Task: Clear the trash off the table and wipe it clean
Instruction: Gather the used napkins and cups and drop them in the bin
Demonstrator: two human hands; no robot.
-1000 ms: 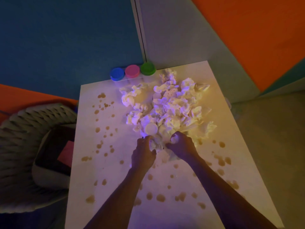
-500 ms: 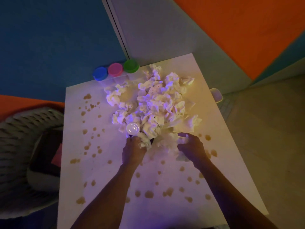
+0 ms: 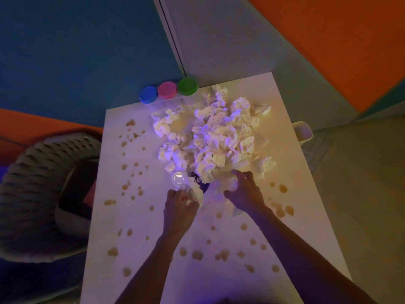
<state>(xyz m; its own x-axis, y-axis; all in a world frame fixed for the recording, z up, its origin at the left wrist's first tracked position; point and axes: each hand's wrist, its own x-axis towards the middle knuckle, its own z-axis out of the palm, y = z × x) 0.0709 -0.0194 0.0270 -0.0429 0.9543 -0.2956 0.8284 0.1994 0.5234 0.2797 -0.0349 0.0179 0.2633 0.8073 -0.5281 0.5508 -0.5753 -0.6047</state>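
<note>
Two hands work the near edge of the tissue heap (image 3: pixel 217 141) on the counter (image 3: pixel 135 216). Left hand (image 3: pixel 178 207) grip clutches one crumpled tissue (image 3: pixel 196 194); right hand (image 3: pixel 245 191) grip closes on tissues just ahead. Recommend gathering larger bundles, avoiding the small cup (image 3: pixel 179 178) beside the left grip.

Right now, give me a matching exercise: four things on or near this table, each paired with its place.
Things
1. green lid
2. brown spots
3. woven chair
4. left hand

Places
A. beside the table's left edge
B. far edge of the table, next to the pink lid
C. scattered over the white tabletop
D. gripping a crumpled tissue at the pile's near edge

Pairs: 1-B, 2-C, 3-A, 4-D
</note>
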